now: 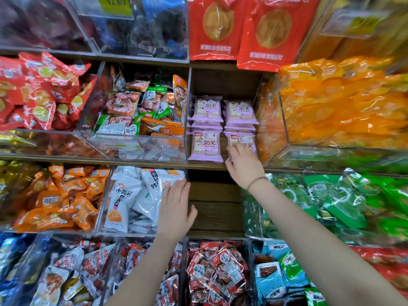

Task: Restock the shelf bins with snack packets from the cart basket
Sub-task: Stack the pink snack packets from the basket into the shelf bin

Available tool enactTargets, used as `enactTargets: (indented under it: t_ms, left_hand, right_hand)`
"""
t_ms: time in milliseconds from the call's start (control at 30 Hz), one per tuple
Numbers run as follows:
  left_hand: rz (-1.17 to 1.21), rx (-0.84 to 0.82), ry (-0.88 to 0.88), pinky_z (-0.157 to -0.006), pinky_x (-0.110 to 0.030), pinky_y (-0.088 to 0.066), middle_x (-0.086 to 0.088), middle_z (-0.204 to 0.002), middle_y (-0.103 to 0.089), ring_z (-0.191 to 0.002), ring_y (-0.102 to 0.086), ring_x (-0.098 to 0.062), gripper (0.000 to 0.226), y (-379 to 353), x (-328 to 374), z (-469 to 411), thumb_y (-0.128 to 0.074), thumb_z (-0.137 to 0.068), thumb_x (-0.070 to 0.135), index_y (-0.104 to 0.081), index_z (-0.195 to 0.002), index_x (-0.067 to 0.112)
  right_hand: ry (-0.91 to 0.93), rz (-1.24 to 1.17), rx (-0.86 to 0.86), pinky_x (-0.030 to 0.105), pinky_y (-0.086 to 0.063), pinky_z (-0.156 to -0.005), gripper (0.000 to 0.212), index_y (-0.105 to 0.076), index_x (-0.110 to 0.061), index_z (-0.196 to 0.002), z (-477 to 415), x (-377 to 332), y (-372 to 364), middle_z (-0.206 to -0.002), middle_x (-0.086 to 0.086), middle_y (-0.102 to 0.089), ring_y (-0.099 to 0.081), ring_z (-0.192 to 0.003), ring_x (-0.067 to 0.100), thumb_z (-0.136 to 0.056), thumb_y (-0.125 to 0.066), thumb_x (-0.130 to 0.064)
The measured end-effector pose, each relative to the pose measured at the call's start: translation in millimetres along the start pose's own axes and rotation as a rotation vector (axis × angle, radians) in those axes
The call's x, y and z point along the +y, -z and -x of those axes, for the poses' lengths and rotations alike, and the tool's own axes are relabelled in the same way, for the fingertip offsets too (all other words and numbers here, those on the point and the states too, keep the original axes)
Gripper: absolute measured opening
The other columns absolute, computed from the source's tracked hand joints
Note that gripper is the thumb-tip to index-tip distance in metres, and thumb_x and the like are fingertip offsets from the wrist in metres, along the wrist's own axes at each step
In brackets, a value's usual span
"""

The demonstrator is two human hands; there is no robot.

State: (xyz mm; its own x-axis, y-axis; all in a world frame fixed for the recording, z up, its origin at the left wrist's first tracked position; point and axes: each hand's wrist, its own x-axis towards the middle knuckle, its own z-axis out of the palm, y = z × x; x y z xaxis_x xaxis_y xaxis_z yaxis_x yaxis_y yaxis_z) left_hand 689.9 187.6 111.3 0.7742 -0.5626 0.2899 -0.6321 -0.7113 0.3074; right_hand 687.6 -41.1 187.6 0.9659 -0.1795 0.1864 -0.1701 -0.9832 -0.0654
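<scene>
Purple snack packets (206, 145) lie in two stacked rows on the bare wooden shelf between clear bins, in the middle of the head view. My right hand (244, 164) reaches up to the front right purple packet (242, 140), fingers laid over its lower edge and thumb under it. My left hand (176, 206) is lower, fingers straight, held flat against the side wall of the clear bin of white packets (132, 195). It holds nothing. The cart basket is out of view.
Clear acrylic bins line every shelf: red packets (37, 93), mixed orange and green packets (141, 111), orange packets at right (344, 107) and lower left (57, 199), green packets (335, 195). An empty wooden gap (216, 208) lies below the purple packets. Big red bags (245, 29) hang above.
</scene>
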Motion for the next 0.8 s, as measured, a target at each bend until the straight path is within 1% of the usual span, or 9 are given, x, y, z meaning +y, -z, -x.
enactTargets:
  t_ms: [167,333,400,467,533,567,633,700,800]
  left_hand:
    - [-0.049,-0.038,0.016,-0.113,-0.049,-0.032,-0.017,-0.136,-0.051,-0.128,-0.047,-0.034,0.056,0.5,1.2,0.2,-0.066,-0.077,0.007,-0.051,-0.130,-0.001]
    - [-0.067,-0.025,-0.004,-0.116,-0.050,-0.020,-0.019,-0.140,-0.047,-0.134,-0.041,-0.037,0.054,13.0,10.3,1.4,-0.066,-0.079,0.011,-0.052,-0.130,-0.001]
    - [-0.012,0.025,-0.008,-0.115,-0.052,-0.025,-0.021,-0.139,-0.048,-0.132,-0.042,-0.038,0.047,20.9,18.5,8.8,-0.067,-0.080,0.009,-0.057,-0.124,-0.001]
    - [0.116,0.082,0.029,-0.108,-0.044,-0.036,-0.018,-0.132,-0.052,-0.125,-0.046,-0.031,0.040,28.6,28.7,27.7,-0.065,-0.082,0.011,-0.058,-0.120,0.001]
    - [0.273,0.094,0.097,-0.091,-0.031,-0.042,-0.007,-0.119,-0.057,-0.107,-0.050,-0.015,0.034,35.1,38.4,57.1,-0.060,-0.083,0.018,-0.057,-0.116,0.008]
    - [0.340,0.052,0.146,-0.082,-0.029,-0.044,-0.003,-0.112,-0.057,-0.097,-0.052,-0.011,0.031,36.7,42.4,75.7,-0.058,-0.084,0.021,-0.057,-0.114,0.012]
    - [0.441,-0.127,0.250,-0.075,-0.033,-0.047,-0.002,-0.100,-0.060,-0.088,-0.057,-0.016,0.028,34.1,47.1,118.3,-0.059,-0.083,0.028,-0.060,-0.108,0.015]
    - [0.530,-0.378,0.353,-0.076,-0.034,-0.048,-0.003,-0.094,-0.064,-0.088,-0.061,-0.019,0.029,27.6,47.6,164.7,-0.060,-0.084,0.032,-0.063,-0.106,0.015]
    - [0.545,-0.685,0.332,-0.077,-0.023,-0.050,0.005,-0.094,-0.068,-0.087,-0.064,-0.009,0.019,15.6,43.0,234.8,-0.064,-0.086,0.025,-0.064,-0.103,0.017]
  right_hand:
    - [0.034,-0.004,-0.029,0.036,-0.039,-0.096,0.037,-0.045,-0.011,-0.130,0.1,7.3,3.6,-0.127,0.009,-0.047,-0.043,-0.117,0.026,-0.095,-0.043,-0.023]
    - [0.049,-0.099,0.003,0.036,-0.035,-0.103,0.043,-0.040,-0.010,-0.136,7.6,2.0,15.3,-0.134,0.009,-0.044,-0.041,-0.123,0.026,-0.095,-0.042,-0.023]
    - [0.039,-0.248,0.018,0.035,-0.035,-0.104,0.041,-0.042,-0.008,-0.135,26.3,-2.1,21.9,-0.135,0.009,-0.044,-0.041,-0.125,0.026,-0.097,-0.041,-0.021]
    - [-0.039,-0.458,0.005,0.035,-0.038,-0.102,0.037,-0.047,-0.010,-0.132,60.7,-5.5,26.5,-0.133,0.007,-0.047,-0.045,-0.122,0.023,-0.098,-0.041,-0.022]
    - [-0.132,-0.593,0.012,0.030,-0.041,-0.097,0.033,-0.053,-0.012,-0.126,106.1,-7.3,25.8,-0.126,0.005,-0.052,-0.052,-0.113,0.020,-0.097,-0.043,-0.024]
    - [-0.177,-0.625,0.011,0.026,-0.040,-0.093,0.031,-0.056,-0.012,-0.122,131.7,-7.7,22.1,-0.121,0.005,-0.055,-0.054,-0.108,0.018,-0.097,-0.045,-0.024]
    - [-0.291,-0.683,-0.047,0.024,-0.042,-0.088,0.026,-0.060,-0.012,-0.115,188.0,-10.1,9.5,-0.113,0.005,-0.058,-0.058,-0.100,0.017,-0.096,-0.048,-0.023]
    - [-0.420,-0.747,-0.130,0.029,-0.045,-0.086,0.020,-0.063,-0.008,-0.107,249.3,-15.7,-8.5,-0.105,0.008,-0.063,-0.061,-0.093,0.022,-0.094,-0.051,-0.018]
    - [-0.603,-0.770,-0.232,0.038,-0.044,-0.089,0.014,-0.066,-0.002,-0.097,343.7,-29.3,-37.9,-0.094,0.013,-0.068,-0.064,-0.087,0.028,-0.091,-0.055,-0.009]
